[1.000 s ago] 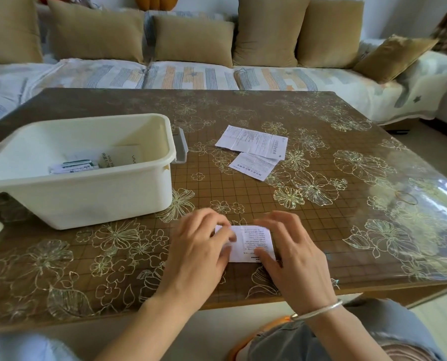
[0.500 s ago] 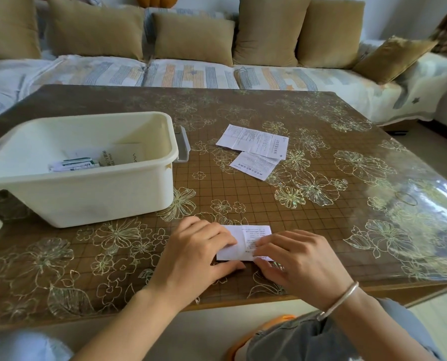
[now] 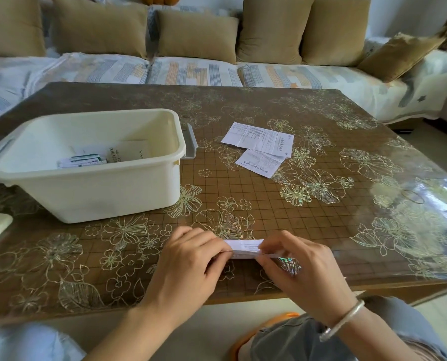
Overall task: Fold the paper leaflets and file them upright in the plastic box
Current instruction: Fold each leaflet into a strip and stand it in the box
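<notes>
Presently folding leaflet [image 3: 244, 248], pinched by left hand [image 3: 188, 261] and right hand [image 3: 299, 269]; likely next: crease firmly, file upright in box [image 3: 113, 194].

table [image 3: 321, 230]: floral cover | sofa [image 3: 191, 71]: striped throw | cushions [image 3: 196, 35]: tan, along sofa back

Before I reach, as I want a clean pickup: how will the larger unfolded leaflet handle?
The larger leaflet looks thin and creased, so probably floppy and light. Lying flat on the glossy table, it may slide when pushed, perhaps dragging the smaller leaflet it overlaps.
</notes>
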Demonstrator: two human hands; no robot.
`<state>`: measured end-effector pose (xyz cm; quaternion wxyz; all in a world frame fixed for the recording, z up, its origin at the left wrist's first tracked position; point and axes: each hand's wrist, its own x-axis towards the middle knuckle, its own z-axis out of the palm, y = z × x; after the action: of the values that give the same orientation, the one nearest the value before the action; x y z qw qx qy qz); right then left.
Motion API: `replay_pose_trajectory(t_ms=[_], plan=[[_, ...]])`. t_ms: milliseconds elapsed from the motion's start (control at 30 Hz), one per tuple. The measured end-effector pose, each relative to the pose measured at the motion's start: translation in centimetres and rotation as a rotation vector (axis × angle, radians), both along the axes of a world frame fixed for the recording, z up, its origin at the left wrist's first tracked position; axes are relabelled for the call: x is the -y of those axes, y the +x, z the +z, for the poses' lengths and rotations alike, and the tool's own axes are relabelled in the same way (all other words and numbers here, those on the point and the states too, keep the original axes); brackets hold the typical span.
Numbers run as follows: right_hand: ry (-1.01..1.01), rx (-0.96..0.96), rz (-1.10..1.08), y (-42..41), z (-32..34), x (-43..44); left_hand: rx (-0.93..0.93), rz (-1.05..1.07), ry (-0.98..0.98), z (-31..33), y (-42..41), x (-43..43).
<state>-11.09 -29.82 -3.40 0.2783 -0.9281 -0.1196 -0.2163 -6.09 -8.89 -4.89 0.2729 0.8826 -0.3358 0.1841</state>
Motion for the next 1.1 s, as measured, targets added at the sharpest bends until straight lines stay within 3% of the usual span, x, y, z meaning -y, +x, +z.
replay_pose_trajectory(t_ms=[167, 433, 700, 933, 1100], plan=[[0.146, -0.122, -0.1, 0.8, -0.2, -0.2, -0.075, 0.054, -0.055, -0.3, 0.5, 0.6], [-0.046, -0.207, -0.176, 1.9, 0.2, -0.9, -0.128, 0.088, -0.02, -0.8, 0.8, 0.9], [-0.267, -0.443, -0.222, 3.2, 2.4, -1.3, 0.134, 0.138, 0.13, -0.4, -0.1, 1.8], [-0.356, -0.672, -0.194, 4.9, 3.7, -1.6, -0.08, 0.119, -0.058, -0.9, 0.4, 1.5], [-0.403, -0.799, -0.148, 6.0, 4.6, -1.7, -0.194, 0.137, -0.038, -0.9, 0.3, 1.6]])
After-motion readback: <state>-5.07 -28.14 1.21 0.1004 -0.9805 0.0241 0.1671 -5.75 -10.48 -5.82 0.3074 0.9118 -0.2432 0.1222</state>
